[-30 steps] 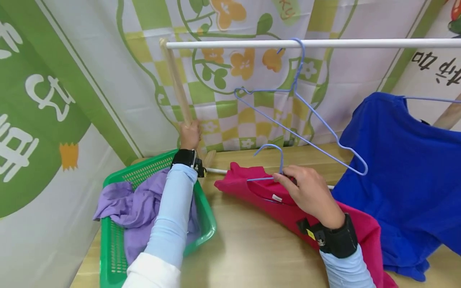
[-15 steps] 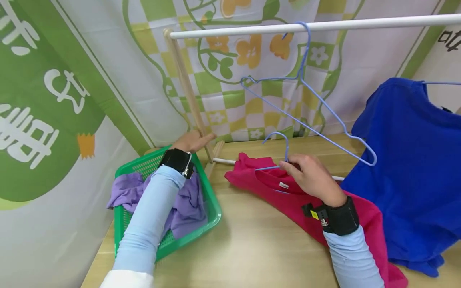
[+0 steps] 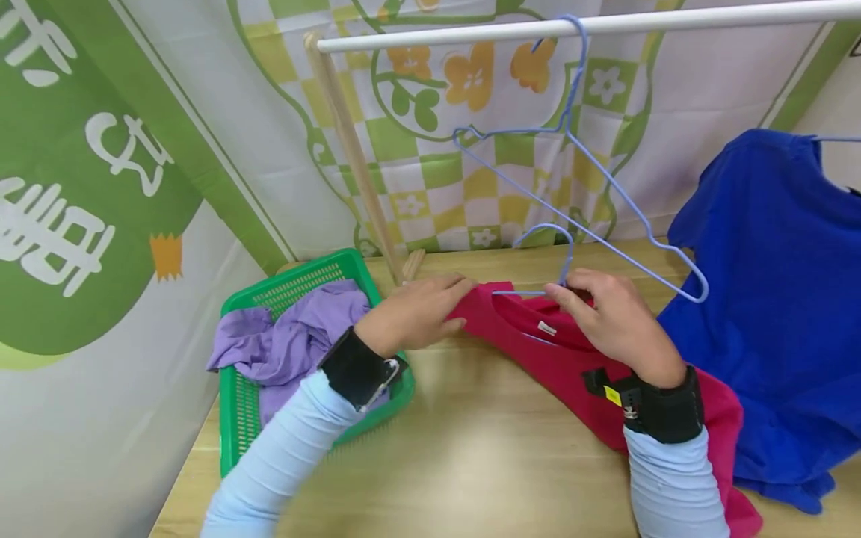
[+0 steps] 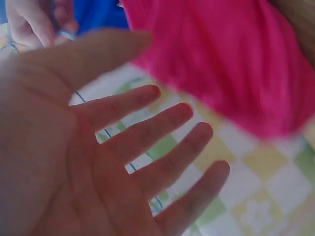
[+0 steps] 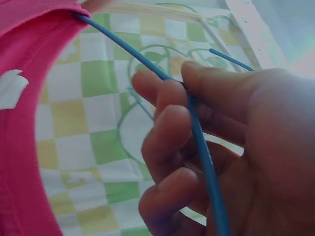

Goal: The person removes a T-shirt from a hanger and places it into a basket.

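A blue wire clothes hanger [image 5: 130,49] sits inside a crimson T-shirt [image 3: 538,366], its hook standing up out of the neckline. My right hand [image 3: 615,321] pinches the hanger just below the hook, thumb against curled fingers. At the shirt's far left shoulder is my left hand [image 3: 417,310]; its fingers overlap the fabric in the head view. In the left wrist view that hand's fingers [image 4: 147,128] are straight and spread, beside the pink cloth. The shirt's lower part hangs down past the right forearm.
A white rail [image 3: 444,36] on a wooden post [image 3: 353,157] carries an unused blue hanger [image 3: 625,198]. To the right hangs a blue T-shirt [image 3: 767,299]. A green basket [image 3: 232,418] with a purple garment [image 3: 303,329] stands left on the wooden table [image 3: 471,463].
My left hand has let go of the wooden post and moved right and down to the crimson shirt's shoulder. The right hand keeps its pinch on the hanger. The head view has shifted slightly.
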A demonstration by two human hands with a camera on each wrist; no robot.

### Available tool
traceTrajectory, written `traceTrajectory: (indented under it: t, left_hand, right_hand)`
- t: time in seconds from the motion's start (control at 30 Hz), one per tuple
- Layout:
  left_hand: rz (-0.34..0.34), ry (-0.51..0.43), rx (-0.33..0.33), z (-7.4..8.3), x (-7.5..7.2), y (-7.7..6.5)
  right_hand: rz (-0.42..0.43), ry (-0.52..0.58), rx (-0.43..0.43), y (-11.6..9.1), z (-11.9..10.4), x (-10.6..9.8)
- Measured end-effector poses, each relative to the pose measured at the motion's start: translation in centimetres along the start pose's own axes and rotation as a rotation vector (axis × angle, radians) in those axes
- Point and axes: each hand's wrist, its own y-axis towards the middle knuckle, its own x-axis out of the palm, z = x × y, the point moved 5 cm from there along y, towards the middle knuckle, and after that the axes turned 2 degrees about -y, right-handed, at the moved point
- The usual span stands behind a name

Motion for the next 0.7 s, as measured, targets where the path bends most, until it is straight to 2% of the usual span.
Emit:
traceTrajectory:
  t: [0.13,0.3,0.43,0.57,0.7]
  left_hand:
    - [0.156,0.002,0.000,2.1,2.0,0.5]
    - [0.317,-0.151,-0.067,2.4,5.3,1.7]
    - [0.377,-0.267,-0.141,2.1,7.5,2.9]
    - [0.399,-0.253,-0.188,2.1,8.7,3.7]
    - [0.422,-0.241,-0.177,2.4,9.1,4.5]
  right_hand:
    - [0.005,-0.025,-0.029,-0.5,-0.2,-0.7]
    - [-0.067,-0.042,-0.036,-0.9,0.3,-0.5]
    - [-0.155,-0.035,0.002,-0.9,1.1,0.2]
    - [-0.238,-0.006,0.071,-1.1,2.2,0.6]
    - [-0.273,0.000,0.117,-1.4,3.3,-0.1]
